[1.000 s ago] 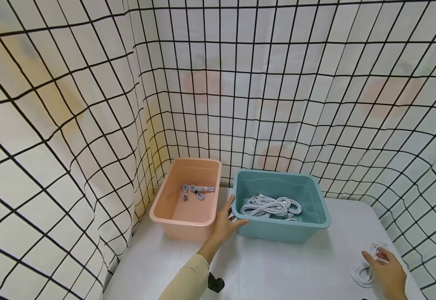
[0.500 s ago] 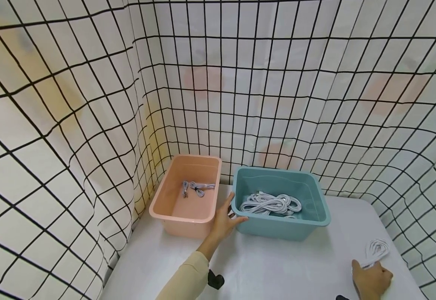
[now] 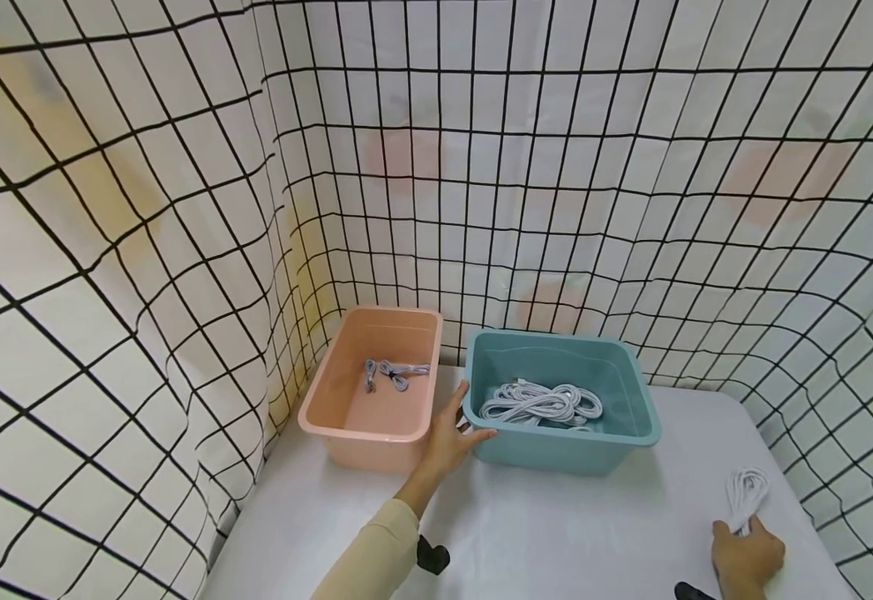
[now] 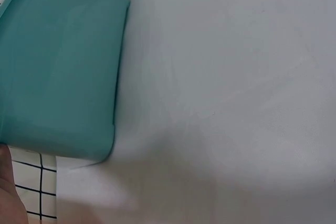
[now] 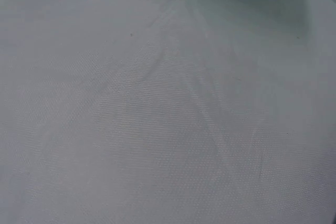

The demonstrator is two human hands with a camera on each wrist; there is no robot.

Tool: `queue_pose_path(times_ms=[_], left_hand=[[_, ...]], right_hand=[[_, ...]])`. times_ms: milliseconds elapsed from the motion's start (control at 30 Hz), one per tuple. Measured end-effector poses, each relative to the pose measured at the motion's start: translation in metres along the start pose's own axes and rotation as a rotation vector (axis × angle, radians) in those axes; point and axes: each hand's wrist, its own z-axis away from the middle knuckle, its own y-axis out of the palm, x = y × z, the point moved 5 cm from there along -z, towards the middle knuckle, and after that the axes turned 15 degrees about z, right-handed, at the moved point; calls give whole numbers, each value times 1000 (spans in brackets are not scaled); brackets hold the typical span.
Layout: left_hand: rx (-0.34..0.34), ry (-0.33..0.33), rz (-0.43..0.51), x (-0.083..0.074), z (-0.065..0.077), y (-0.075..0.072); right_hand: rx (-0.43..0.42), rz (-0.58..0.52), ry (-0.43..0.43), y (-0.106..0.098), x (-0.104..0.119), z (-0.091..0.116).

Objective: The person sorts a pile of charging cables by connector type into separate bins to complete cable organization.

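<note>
In the head view, my left hand (image 3: 447,446) rests at the near left corner of a teal bin (image 3: 556,454), thumb along the front rim and fingers against the left side. Coiled white cables (image 3: 541,403) lie inside that bin. At the lower right, my right hand (image 3: 747,554) grips one end of a bundled white cable (image 3: 746,492), whose looped end points away from me. The left wrist view has the teal bin's outer wall (image 4: 58,66) and part of the left hand (image 4: 10,198). Neither the right hand nor its cable appears in the right wrist view.
A peach bin (image 3: 376,454) stands left of the teal one, with small grey tied cables (image 3: 395,375) inside. Both stand on a white-covered table (image 3: 556,533). Black grid netting (image 3: 511,133) over white sheeting surrounds the back and sides.
My right hand has shifted left and down and curled its fingers around the cable, whose loops are now gathered into one bundle. The left hand has stayed at the teal bin.
</note>
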Motion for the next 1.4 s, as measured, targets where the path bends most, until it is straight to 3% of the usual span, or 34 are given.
queue_pose_path(times_ms=[333, 533, 1000, 1400], left_hand=[[-2, -37, -4, 2, 2, -1], [0, -30, -13, 2, 1, 0], [11, 9, 9, 3, 0, 0], [5, 16, 10, 2, 0, 1]], right_hand=[[-14, -65, 20, -9, -3, -2], [-12, -85, -13, -16, 2, -7], [-74, -59, -176, -38, 26, -6], [-60, -61, -239, -58, 49, -7]])
